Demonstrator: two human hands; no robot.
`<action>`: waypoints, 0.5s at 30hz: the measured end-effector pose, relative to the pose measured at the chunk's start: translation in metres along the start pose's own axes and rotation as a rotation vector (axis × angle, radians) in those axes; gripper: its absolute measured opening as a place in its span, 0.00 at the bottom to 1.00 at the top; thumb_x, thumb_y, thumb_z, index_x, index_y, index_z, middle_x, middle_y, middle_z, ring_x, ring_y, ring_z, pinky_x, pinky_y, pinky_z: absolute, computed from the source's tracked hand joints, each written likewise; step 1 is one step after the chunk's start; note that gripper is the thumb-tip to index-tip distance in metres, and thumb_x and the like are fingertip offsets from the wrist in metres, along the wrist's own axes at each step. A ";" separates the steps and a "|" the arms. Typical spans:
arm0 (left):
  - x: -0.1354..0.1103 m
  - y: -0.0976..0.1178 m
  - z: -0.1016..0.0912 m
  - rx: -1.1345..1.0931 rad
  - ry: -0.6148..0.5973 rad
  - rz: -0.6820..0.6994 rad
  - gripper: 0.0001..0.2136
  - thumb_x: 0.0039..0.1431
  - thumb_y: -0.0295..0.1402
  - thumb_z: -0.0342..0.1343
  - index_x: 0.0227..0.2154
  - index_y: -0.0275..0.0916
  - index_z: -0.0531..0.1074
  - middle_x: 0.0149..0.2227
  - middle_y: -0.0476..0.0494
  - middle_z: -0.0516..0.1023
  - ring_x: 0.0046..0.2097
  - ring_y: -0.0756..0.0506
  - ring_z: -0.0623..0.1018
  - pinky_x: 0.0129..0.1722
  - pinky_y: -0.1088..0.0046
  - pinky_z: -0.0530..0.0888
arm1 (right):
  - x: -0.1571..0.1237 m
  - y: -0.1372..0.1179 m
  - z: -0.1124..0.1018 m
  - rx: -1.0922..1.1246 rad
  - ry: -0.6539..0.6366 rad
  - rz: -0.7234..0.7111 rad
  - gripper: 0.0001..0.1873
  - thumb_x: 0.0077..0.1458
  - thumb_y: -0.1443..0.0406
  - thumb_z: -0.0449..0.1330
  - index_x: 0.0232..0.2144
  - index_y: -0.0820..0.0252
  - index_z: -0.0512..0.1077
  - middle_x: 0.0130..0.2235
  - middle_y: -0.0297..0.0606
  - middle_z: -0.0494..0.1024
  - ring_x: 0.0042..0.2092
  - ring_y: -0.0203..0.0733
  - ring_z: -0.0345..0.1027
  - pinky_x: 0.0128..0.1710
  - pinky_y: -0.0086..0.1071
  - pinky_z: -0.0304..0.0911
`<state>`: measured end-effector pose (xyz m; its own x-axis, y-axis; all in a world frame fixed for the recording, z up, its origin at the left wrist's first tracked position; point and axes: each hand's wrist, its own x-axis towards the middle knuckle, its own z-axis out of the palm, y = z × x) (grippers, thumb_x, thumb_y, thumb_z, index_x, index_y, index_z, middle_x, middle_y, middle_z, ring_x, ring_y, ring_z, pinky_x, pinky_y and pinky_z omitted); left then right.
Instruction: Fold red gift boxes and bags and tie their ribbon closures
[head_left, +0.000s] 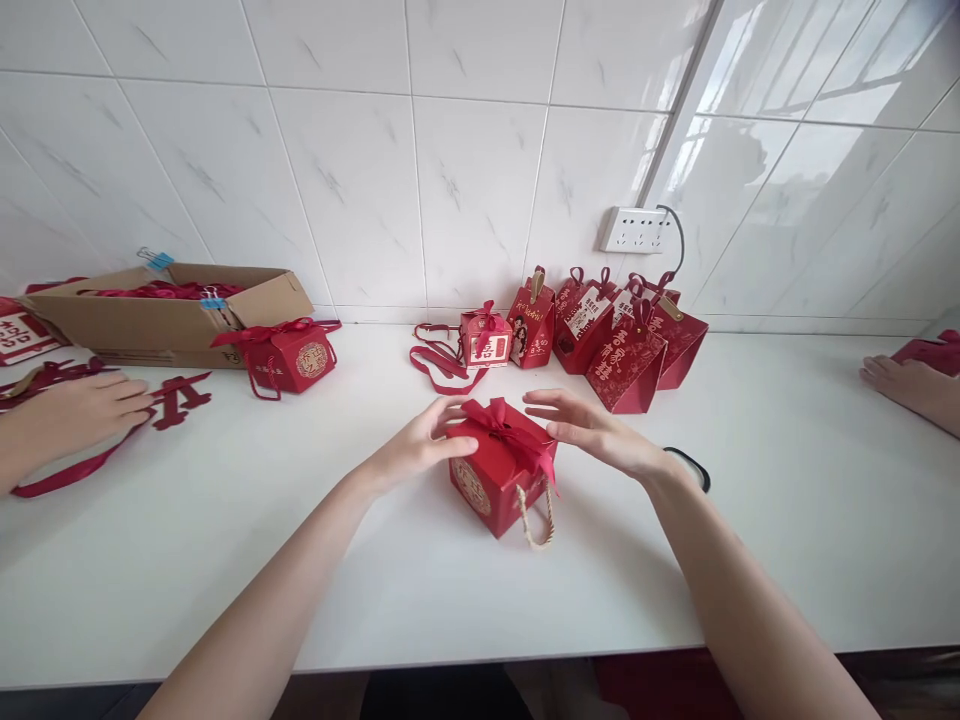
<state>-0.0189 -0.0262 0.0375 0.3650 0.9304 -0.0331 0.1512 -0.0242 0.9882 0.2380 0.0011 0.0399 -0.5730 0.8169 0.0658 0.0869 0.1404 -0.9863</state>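
A red gift box (480, 480) stands on the white table in front of me, one corner turned toward me. It has a red ribbon bow (501, 428) on top, a round gold print on its left face and a twisted cream rope handle (534, 525) hanging at its right side. My left hand (424, 440) holds the box's left upper corner, thumb on the front edge and fingers behind it. Above the box's right side my right hand (600, 432) is open, fingers stretched out by the bow; whether its fingertips touch the box I cannot tell.
Behind are a small red box (486, 340), loose ribbon (435, 370) and several red bags (626, 355). Back left, a cardboard box (180, 340) stands beside another bowed box (292, 360). Other people's hands rest at left (82, 415) and right (911, 380). A black loop (694, 470) lies right.
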 end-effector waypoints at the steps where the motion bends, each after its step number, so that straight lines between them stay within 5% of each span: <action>1: 0.002 -0.001 -0.002 0.039 0.090 0.023 0.23 0.48 0.39 0.60 0.49 0.45 0.63 0.56 0.43 0.66 0.57 0.42 0.67 0.53 0.65 0.67 | 0.000 -0.001 0.002 -0.006 -0.055 0.009 0.22 0.52 0.57 0.62 0.50 0.50 0.67 0.55 0.39 0.66 0.53 0.43 0.64 0.50 0.38 0.62; 4: 0.006 -0.004 -0.007 0.137 0.381 0.066 0.20 0.49 0.42 0.59 0.45 0.43 0.65 0.55 0.43 0.67 0.56 0.42 0.68 0.53 0.65 0.66 | -0.002 -0.002 0.000 -0.067 -0.161 0.071 0.16 0.53 0.54 0.59 0.39 0.59 0.74 0.45 0.42 0.75 0.44 0.43 0.70 0.46 0.39 0.65; 7: 0.005 -0.001 -0.014 0.143 0.485 0.028 0.20 0.51 0.48 0.54 0.42 0.42 0.67 0.52 0.42 0.70 0.54 0.40 0.69 0.52 0.64 0.67 | -0.001 0.002 -0.005 -0.164 -0.016 0.103 0.21 0.54 0.50 0.56 0.25 0.63 0.73 0.29 0.39 0.74 0.32 0.39 0.69 0.38 0.36 0.66; 10: -0.003 0.009 -0.022 0.139 0.363 -0.077 0.23 0.52 0.54 0.48 0.42 0.42 0.69 0.52 0.40 0.71 0.55 0.38 0.68 0.53 0.59 0.66 | 0.006 0.009 0.003 -0.188 0.154 0.046 0.18 0.52 0.51 0.58 0.30 0.61 0.71 0.33 0.37 0.73 0.35 0.38 0.68 0.39 0.35 0.66; 15: -0.018 0.025 -0.023 0.210 0.017 -0.239 0.31 0.48 0.50 0.56 0.55 0.46 0.60 0.54 0.42 0.69 0.56 0.37 0.68 0.53 0.58 0.66 | 0.012 0.012 0.020 -0.115 0.018 0.043 0.19 0.53 0.50 0.57 0.34 0.61 0.68 0.38 0.40 0.73 0.41 0.41 0.68 0.43 0.38 0.66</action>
<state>-0.0430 -0.0346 0.0662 0.2811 0.9247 -0.2567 0.4180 0.1228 0.9001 0.2162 0.0012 0.0260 -0.5521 0.8334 0.0272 0.2049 0.1672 -0.9644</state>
